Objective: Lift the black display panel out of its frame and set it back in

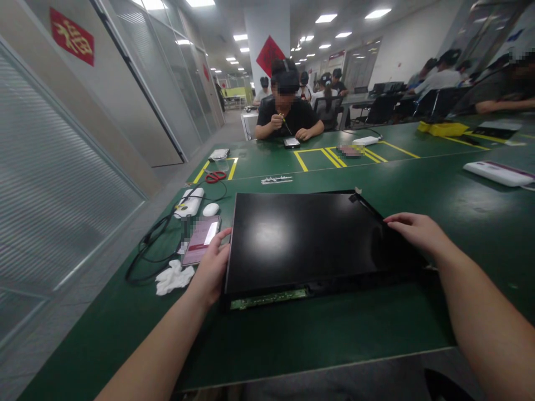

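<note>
A flat black display panel (292,239) lies on the green table in front of me, its glossy face up and reflecting light. Along its near edge shows a strip of green circuit board (267,299). My left hand (212,266) grips the panel's left edge, fingertips at the side and the rest partly hidden. At the right side, my right hand (418,233) pinches the thin black frame (371,209) with thumb and fingers. That frame sticks out past the panel at the far right corner, where a small pale tab (358,191) shows.
Left of the panel are a phone (201,239), crumpled white tissue (173,277), a white round case (211,209), a white power strip (189,203), black cables (144,242) and red-handled scissors (215,177). A person (288,111) sits opposite. A white device (497,173) lies right.
</note>
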A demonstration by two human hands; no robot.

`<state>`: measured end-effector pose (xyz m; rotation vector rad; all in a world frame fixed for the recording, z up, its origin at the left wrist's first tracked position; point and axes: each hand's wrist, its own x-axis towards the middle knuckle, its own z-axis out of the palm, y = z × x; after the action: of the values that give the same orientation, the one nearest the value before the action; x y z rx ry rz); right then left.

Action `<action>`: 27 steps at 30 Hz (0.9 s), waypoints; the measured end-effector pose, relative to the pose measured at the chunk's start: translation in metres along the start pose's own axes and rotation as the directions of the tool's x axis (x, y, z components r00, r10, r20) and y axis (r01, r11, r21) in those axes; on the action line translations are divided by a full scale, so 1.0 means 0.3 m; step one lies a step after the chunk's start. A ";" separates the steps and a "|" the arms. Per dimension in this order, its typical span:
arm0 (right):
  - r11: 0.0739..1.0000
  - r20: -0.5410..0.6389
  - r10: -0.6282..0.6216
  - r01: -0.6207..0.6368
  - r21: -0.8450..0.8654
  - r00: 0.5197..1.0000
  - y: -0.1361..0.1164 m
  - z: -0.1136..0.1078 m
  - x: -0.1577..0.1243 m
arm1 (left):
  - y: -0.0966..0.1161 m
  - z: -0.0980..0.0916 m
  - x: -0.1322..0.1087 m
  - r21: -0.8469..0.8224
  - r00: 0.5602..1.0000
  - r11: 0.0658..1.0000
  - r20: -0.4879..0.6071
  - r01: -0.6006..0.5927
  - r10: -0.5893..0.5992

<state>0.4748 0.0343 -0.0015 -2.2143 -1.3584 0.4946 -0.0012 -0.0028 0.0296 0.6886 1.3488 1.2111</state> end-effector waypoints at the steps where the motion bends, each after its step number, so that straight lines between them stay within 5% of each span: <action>1: 1.000 -0.005 -0.004 0.004 -0.007 1.000 0.000 0.000 0.000 | 0.003 0.005 -0.003 0.010 1.000 1.000 0.005 -0.010 0.010; 8: 0.999 -0.018 -0.036 0.036 -0.024 0.999 -0.003 -0.003 -0.004 | 0.007 0.016 -0.018 0.004 0.997 0.998 0.051 -0.061 0.061; 18: 0.993 -0.070 -0.118 0.118 -0.002 0.991 0.033 0.021 0.020 | 0.016 -0.008 -0.011 -0.169 0.961 0.984 0.260 -0.051 0.095; 27: 0.988 -0.047 -0.090 0.095 0.124 0.995 0.038 0.040 0.026 | 0.002 -0.008 -0.039 -0.149 0.910 0.968 0.338 -0.202 0.241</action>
<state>0.4800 0.0396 -0.0183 -2.0392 -1.3636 0.4844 -0.0012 -0.0141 0.0338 0.9498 0.9135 1.2592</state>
